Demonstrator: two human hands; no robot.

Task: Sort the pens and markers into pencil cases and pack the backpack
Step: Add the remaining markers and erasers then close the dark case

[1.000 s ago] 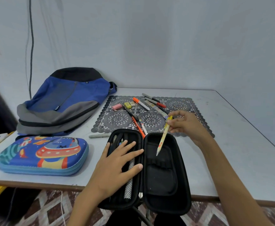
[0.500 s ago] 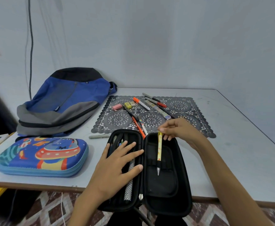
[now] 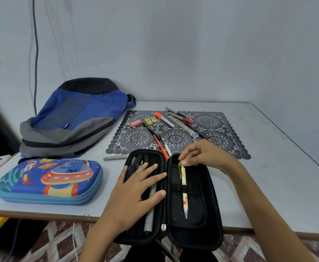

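The black hard zip pencil case lies wide open at the near edge of the white table. Its near end hangs a bit over the edge.

R hand pinches the top end of the yellow & white spotty pen w/ thumb & fingertips. The pen lies in the right half of the case, tip to the near end.

L hand is flat, fingers spread, and rests on the left half of the case, on top of pens in there. It holds nothing.

Left of it sits the shut blue pencil case w/ a rocket picture. Behind that lies the blue & grey cloth backpack.

More pens, a pink eraser & an orange-cap marker lie on the dark lacy mat. A grey marker lies on the table just beside the mat.
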